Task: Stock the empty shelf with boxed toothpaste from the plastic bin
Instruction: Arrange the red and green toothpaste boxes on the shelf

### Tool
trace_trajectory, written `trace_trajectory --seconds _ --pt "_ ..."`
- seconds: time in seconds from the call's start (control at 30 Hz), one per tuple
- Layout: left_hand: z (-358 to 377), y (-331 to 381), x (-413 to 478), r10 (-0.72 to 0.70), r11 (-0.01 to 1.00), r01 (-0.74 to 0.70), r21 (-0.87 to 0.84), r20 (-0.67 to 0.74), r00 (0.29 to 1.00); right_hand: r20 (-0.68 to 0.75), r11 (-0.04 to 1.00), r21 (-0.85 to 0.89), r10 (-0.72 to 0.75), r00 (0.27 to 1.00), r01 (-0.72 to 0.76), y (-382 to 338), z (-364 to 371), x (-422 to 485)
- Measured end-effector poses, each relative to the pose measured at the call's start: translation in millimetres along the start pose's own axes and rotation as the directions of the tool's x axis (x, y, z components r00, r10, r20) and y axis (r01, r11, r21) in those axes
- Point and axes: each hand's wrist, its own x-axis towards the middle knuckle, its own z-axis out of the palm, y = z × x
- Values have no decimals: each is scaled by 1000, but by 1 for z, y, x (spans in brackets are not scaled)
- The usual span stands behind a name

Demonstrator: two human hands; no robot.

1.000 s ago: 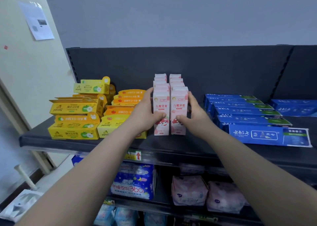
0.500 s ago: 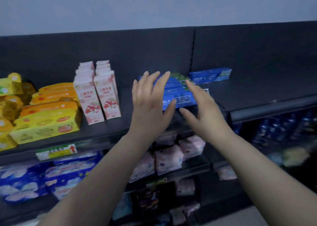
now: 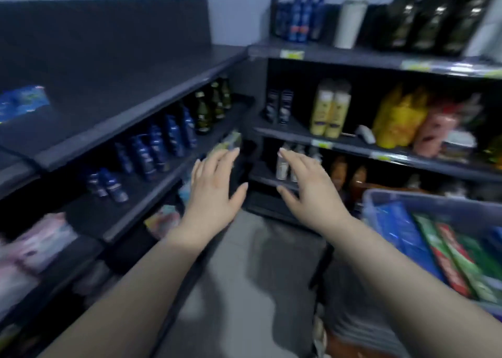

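Toothpaste boxes [image 3: 459,260] lie packed in the plastic bin [image 3: 434,198] at your lower right. They are blue, green and red cartons, tilted and leaning on one another. Blur prevents a count, but the bin reads as well filled.

The top shelf [image 3: 122,67] on your left carries a small group of blue cartons [image 3: 23,103] at its far left edge. These appear to be stocked toothpaste, though the print is unreadable. From that group to the corner of the shelving, the shelf surface is bare.

Judge the task as begun but far from complete: one small group is placed, most of the shelf is open, and the bin holds plenty of stock.

Your left hand [image 3: 214,192] and right hand [image 3: 309,192] hover above the floor [image 3: 244,276] in front of the shelving corner. They are near each other but not touching. Both have straight, spread fingers and hold nothing. Neither hand touches the bin or the shelf, and the right hand is the nearer to the bin.

What remains, by this reading:
- Take cartons from the bin.
- Set them on the bare stretch beside the blue cartons.
- Repeat until the shelf is filled or the bin is empty.
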Motion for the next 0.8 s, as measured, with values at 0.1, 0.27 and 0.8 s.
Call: trace_trajectory --seconds 0.1,0.27,0.8 --pt "61 69 15 115 990 -107 -91 87 989 -33 986 -63 152 988 -154 72 -37 -51" --pt "140 160 31 268 948 -212 -237 238 933 -90 906 -115 400 912 -408 170 -84 -125" --pt "293 237 77 492 853 -223 -471 587 643 53 329 -406 940 338 -852 302 -69 -191"
